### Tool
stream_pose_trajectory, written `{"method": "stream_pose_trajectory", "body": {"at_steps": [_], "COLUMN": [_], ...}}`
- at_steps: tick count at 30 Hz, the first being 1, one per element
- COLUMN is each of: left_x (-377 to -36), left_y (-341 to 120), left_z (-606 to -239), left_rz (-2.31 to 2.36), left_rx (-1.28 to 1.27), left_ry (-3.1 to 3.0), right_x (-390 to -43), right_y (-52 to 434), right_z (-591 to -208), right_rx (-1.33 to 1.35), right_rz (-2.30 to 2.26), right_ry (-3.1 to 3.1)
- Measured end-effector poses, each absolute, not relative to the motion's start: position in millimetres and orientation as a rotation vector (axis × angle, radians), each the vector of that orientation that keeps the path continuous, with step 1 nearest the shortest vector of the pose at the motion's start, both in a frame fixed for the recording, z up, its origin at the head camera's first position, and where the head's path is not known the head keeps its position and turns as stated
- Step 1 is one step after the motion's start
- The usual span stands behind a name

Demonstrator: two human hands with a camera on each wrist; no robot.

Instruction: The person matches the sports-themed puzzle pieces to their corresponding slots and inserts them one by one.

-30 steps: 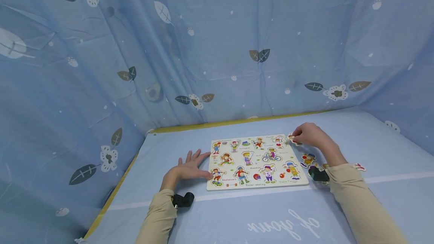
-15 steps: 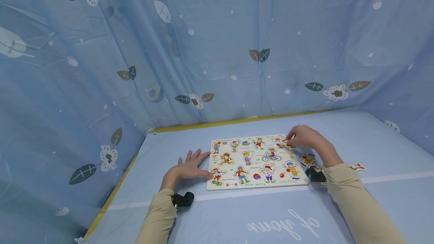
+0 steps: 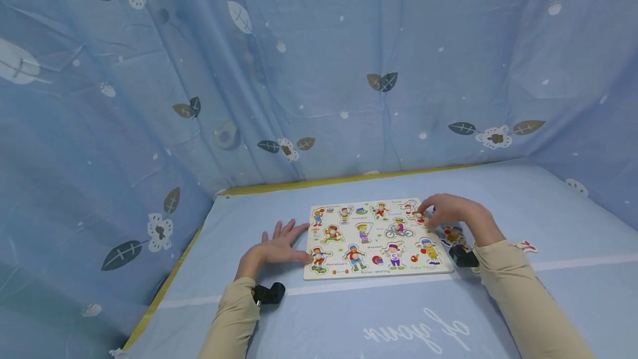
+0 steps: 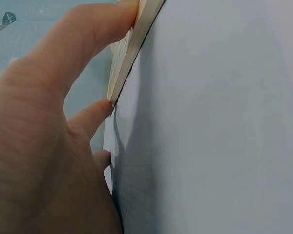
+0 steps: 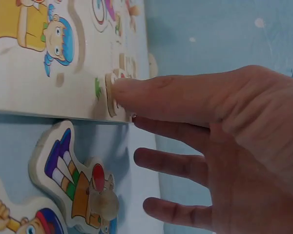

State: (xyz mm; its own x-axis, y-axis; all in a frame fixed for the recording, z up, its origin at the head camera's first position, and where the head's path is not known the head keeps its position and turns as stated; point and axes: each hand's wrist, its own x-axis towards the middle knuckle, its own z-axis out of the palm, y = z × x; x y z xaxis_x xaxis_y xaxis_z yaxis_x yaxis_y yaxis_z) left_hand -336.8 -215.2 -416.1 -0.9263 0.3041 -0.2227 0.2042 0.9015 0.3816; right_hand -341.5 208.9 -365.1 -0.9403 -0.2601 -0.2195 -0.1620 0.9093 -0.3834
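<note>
A wooden sports puzzle board lies on the table, printed with children playing sports. Spread at its left edge, my left hand rests with fairly straight fingers, the thumb touching the lower left corner and another finger touching the board's side. My right hand is at the upper right corner, pinching a small puzzle piece between thumb and a finger. Seen from the right wrist, that piece stands tilted against the board, and the thumb covers most of it. The other fingers of that hand extend loosely.
To the right of the board lie loose pieces, including a knobbed figure piece and another with a dark blue cap. A red and white piece sits farther right, beside the sleeve. A blue patterned curtain hangs behind the table.
My right hand has brought the piece left from beside the board onto its upper right corner, then slightly down and toward the edge. The left hand has stayed put.
</note>
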Motion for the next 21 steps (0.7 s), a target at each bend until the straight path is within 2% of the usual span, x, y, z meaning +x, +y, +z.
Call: {"method": "stream_pose_trajectory", "body": {"at_steps": [10,21], "left_x": [-333,-334], "left_y": [-215,-215], "left_z": [-412,-413], "left_rz": [0.522,0.516], "left_rx": [0.409,0.401], "left_ry": [2.788,2.786], "right_x": [-344,-353], "right_y": [210,202], "right_z": [-371,-381], "right_rx": [-0.363,-0.288], "right_rz": [-0.521,-0.565], "right_ry": [2.817,2.879]}}
